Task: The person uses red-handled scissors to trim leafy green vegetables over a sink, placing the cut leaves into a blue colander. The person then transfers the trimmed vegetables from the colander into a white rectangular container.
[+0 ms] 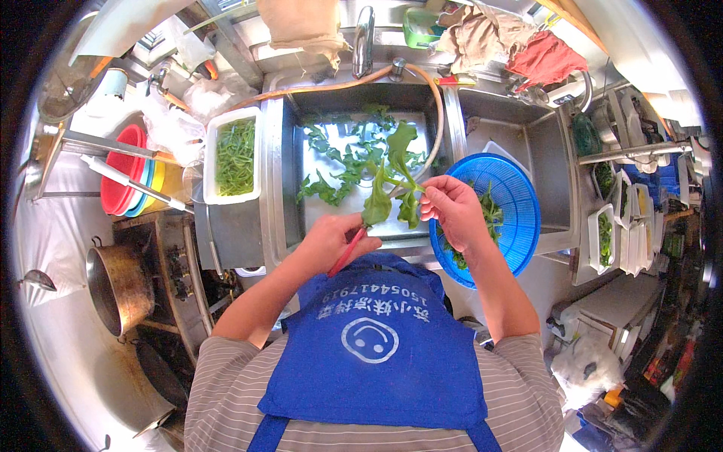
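Note:
My left hand is closed on a red-handled tool, its working end hidden against a leaf. My right hand pinches the stem of a leafy green plant, whose leaves spread toward my left hand. Both hands are above the near side of a steel sink. Cut or loose green leaves float in water there. A blue plastic colander stands beneath and beside my right wrist, with more greens inside.
A white tub of green strips stands left of the sink. A tan hose loops from the faucet into the basin. The second sink basin lies right. Cloths hang behind; white trays stand farther right.

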Motion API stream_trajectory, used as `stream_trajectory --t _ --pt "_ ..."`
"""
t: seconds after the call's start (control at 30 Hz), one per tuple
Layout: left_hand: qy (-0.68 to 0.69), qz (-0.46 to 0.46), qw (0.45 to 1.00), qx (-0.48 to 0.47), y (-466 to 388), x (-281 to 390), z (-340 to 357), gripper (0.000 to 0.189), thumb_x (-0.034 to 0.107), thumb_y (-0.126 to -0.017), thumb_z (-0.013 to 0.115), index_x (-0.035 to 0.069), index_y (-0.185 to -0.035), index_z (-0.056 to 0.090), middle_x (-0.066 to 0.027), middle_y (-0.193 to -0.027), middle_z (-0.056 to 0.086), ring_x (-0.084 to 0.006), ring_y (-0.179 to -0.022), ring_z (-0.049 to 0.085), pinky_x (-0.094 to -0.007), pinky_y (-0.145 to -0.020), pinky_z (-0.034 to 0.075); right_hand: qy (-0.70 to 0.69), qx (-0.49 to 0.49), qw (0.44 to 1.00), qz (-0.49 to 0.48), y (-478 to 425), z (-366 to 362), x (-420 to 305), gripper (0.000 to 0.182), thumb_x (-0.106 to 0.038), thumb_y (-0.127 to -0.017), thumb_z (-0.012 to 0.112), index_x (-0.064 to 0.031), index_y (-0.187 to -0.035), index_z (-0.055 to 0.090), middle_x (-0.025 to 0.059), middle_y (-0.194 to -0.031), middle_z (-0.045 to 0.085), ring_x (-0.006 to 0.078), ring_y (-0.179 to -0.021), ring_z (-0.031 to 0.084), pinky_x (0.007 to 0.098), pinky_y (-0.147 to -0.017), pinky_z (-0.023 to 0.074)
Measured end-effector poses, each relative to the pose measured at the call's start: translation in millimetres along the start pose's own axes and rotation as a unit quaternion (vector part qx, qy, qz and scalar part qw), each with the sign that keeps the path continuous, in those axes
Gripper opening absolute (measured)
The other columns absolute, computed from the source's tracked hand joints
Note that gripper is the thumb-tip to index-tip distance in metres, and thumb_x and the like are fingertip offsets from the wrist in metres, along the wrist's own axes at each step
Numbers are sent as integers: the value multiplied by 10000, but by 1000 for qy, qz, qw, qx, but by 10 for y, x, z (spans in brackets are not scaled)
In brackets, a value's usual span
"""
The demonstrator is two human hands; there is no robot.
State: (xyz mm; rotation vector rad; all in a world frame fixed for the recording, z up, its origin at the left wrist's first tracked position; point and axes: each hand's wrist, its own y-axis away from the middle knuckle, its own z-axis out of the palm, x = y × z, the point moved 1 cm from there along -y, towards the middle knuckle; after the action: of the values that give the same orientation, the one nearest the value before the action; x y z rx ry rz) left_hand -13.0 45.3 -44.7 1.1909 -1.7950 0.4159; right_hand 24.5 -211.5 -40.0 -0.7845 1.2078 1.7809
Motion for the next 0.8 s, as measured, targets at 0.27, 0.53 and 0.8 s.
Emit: stream_trajectory --t 0.27,0.53,0.8 --pt "321 -173 928 -78 63 -36 31 459 244 -903 708 68 -1308 583 -48 -781 638 -117 -671 591 -296 -637 503 42 50 996 -57 -57 -67 11 131 -97 -936 644 5 -1018 636 75 -837 684 139 -712 653 290 -666 564" --pt "50 -34 993 -103 23 37 -101 503 313 -910 683 98 -1348 563 -85 -872 692 -213 -763 668 -334 -736 533 119 6 989 -87 -23 -52 -68 96 -88 -941 645 -4 -984 630 81 -829 693 135 -719 657 288 -679 552" --pt "21 -30 992 -118 -63 141 -150 572 432 -862 701 92 -1308 590 -175 -832 656 -341 -756 632 -404 -690 489 140 -71 984 -79 6 -98 28 90 -60 -931 642 10 -980 612 81 -839 685 137 -739 666 284 -673 561"
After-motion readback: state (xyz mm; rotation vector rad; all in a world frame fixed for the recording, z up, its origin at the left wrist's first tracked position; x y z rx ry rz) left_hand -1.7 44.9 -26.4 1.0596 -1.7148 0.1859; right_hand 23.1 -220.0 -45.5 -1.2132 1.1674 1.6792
